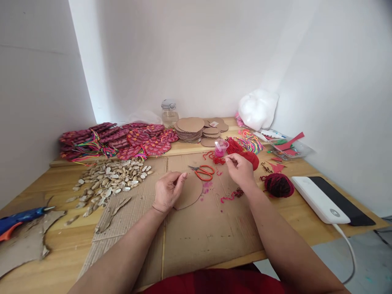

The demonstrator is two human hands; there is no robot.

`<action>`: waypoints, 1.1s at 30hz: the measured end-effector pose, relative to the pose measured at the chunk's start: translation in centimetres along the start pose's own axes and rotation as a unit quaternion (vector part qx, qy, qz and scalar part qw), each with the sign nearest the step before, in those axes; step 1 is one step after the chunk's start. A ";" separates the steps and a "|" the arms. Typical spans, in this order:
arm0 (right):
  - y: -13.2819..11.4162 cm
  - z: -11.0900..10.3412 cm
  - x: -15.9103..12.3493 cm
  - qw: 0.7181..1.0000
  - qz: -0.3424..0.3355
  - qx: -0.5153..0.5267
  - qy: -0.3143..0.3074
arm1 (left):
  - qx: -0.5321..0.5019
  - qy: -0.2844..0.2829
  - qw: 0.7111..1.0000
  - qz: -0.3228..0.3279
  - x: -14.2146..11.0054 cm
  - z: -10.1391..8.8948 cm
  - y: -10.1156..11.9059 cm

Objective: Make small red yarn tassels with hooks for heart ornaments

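Note:
My left hand (168,190) is curled, thumb against the bent fingers, over the left part of a round cardboard disc (191,190); whatever it may hold is hidden. My right hand (240,170) pinches thumb and forefinger together near a small clear cup (221,148) with pink contents; anything in the pinch is too small to name. Between the hands lie scissors (204,173) with orange handles, blades slightly apart. Short red yarn pieces (219,160) are scattered by the cup, and darker pieces (232,195) lie below my right hand.
Peanut shells (113,179) are heaped at left, behind a blue glue gun (24,218). Decorated red discs (143,141), a lidded jar (169,114) and stacked cardboard discs (190,128) line the back. At right are a dark red yarn ball (279,185) and a white power bank (320,199) with a cable.

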State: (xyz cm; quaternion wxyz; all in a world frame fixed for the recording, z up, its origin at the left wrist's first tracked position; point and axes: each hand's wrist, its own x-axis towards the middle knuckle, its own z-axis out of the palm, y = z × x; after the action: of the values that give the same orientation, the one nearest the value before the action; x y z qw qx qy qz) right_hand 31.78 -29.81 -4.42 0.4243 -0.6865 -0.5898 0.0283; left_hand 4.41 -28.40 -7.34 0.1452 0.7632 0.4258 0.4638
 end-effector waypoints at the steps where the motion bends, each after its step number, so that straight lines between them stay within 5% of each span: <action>1: 0.2 0.1 0.0 1.000 -0.004 -0.010 -0.016 | 0.002 0.003 1.000 -0.001 0.0 0.0 0.0; 11: -0.4 1.1 -1.7 0.985 -0.067 -0.036 -0.154 | 0.032 0.005 0.999 -0.006 0.2 0.1 -0.1; 22: -3.4 -2.9 -4.3 0.981 -0.024 0.166 -0.094 | 0.022 0.009 1.000 0.003 0.3 0.1 -0.3; 29: -5.0 -2.0 -8.4 0.978 -0.111 0.070 -0.162 | 0.024 -0.004 1.000 -0.005 0.2 0.0 -0.5; 33: -4.2 -3.4 -7.5 0.982 -0.175 0.027 -0.071 | 0.029 -0.005 0.999 -0.017 0.3 -0.1 -0.5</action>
State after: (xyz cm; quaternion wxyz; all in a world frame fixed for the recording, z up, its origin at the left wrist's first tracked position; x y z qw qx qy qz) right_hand 28.01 -38.15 -3.17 0.3978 -0.5576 -0.7284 0.0183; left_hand 4.13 -27.94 -7.40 0.1332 0.7625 0.4507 0.4447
